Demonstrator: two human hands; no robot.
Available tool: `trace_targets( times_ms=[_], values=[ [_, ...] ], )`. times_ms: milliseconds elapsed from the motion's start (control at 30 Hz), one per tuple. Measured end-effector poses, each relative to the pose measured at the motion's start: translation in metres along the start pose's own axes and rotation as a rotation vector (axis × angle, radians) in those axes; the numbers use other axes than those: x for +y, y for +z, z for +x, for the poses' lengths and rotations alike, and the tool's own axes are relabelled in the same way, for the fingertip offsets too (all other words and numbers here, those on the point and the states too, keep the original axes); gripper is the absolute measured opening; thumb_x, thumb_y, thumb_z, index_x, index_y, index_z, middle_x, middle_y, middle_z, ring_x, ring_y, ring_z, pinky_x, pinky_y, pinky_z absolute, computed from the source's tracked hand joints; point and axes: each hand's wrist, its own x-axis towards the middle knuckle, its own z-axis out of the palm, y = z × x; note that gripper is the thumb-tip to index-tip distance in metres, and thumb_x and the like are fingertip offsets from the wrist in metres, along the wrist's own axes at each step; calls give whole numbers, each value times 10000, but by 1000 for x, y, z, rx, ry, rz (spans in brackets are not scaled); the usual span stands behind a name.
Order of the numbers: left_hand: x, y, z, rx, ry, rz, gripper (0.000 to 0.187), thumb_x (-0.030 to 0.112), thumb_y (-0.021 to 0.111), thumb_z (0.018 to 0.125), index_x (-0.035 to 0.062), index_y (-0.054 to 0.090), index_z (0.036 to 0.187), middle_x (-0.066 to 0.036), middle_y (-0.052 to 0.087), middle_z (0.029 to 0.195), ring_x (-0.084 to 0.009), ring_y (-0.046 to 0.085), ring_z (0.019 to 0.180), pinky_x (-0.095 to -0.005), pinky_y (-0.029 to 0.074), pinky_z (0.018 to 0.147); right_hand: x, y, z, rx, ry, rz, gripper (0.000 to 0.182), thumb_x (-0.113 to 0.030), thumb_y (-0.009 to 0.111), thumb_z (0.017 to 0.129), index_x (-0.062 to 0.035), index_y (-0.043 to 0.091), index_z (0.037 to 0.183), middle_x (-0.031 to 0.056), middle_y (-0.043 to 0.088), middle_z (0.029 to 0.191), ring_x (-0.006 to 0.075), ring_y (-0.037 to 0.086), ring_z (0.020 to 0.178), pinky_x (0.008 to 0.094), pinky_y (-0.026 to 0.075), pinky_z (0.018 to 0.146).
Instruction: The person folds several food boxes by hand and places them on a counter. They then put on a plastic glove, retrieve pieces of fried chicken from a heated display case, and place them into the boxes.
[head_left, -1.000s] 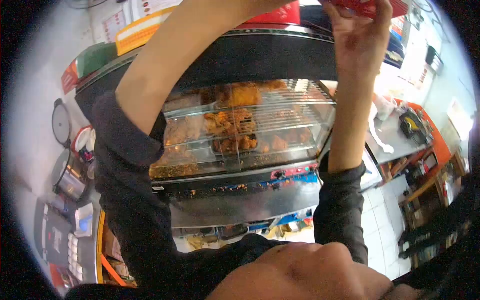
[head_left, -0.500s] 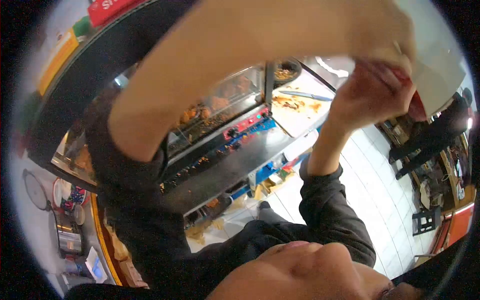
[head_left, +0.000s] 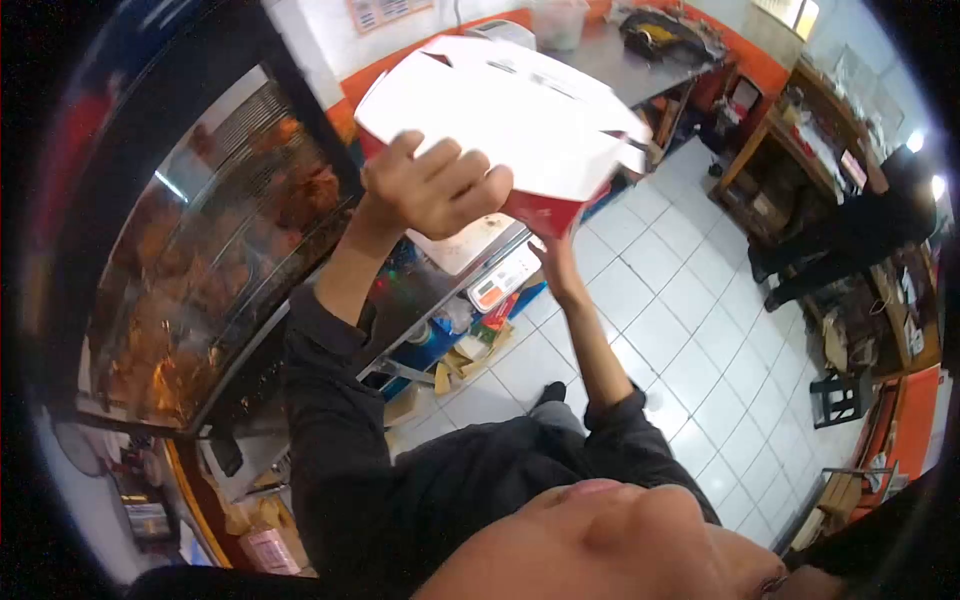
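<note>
spanning both hands in the head view, the carton (head_left: 500,115) lies just beyond them, held up and tipped so that its white inside shows, its red outer wall turned down and towards the person. its long axis runs crosswise, from far left to near right, rather than straight away from the body. the left hand (head_left: 435,190) is clamped on the near wall towards the left end, fingers bent over the edge. the right hand (head_left: 562,262) touches the red underside towards the right end, lower than the left; its fingers are partly hidden, so how firmly it grips i cannot tell. the hands are apart from each other, with the carton bridging them, and the left looks nearer to its middle. over on the left stands the display case (head_left: 215,240), with browned food behind its glass. beneath the carton, on the worktop (head_left: 395,318), sit a pale board (head_left: 462,247) and, near the right forearm, a scale (head_left: 500,282). well apart, at far right, is another person (head_left: 860,225).
</note>
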Motion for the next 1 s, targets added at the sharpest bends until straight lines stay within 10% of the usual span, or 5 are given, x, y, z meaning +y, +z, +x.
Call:
trace_targets(
  times_ms=[167, 400, 500, 733, 1000],
  values=[
    [103, 85, -9, -16, -25, -337, 98, 224, 590, 782, 176, 512, 747, 66, 459, 650, -68, 460, 548, -225, 345, 519, -100, -89, -19, -199, 227, 570, 678, -602, 382, 882, -57, 363, 1285, 178, 479, 1264, 291, 469, 1195, 476, 398, 984],
    [275, 163, 36, -372, -509, -814, 296, 366, 661, 744, 134, 603, 919, -17, 530, 679, -155, 552, 588, -291, 368, 553, -53, -176, -33, 548, 258, 62, 326, -203, 600, 824, -70, 402, 1046, 46, 514, 813, 187, 593, 658, 291, 497, 531],
    [305, 184, 64, -409, -681, -1068, 225, 296, 634, 805, 103, 633, 919, -50, 591, 695, -208, 576, 592, -317, 402, 554, -69, -192, -50, 729, 139, 21, 659, -344, 546, 883, -35, 222, 1367, 125, 465, 1122, 207, 511, 1061, 351, 455, 851],
    [314, 275, 50, -735, -1293, -2464, 333, 263, 502, 936, -47, 611, 987, -23, 631, 819, -64, 530, 761, -233, 441, 676, -85, -304, -48, 677, -229, -1040, 337, -272, 531, 896, -57, 552, 1155, 179, 241, 1454, 344, 135, 1337, 462, 105, 1090],
    [308, 363, 35, -1081, -610, -2366, 371, 297, 425, 970, -20, 617, 964, 2, 606, 802, -41, 487, 767, -244, 429, 657, -99, -311, 19, 176, 40, -1165, 248, -264, 737, 723, -62, 651, 838, 95, 440, 963, 261, 400, 941, 396, 303, 840]
  ],
)
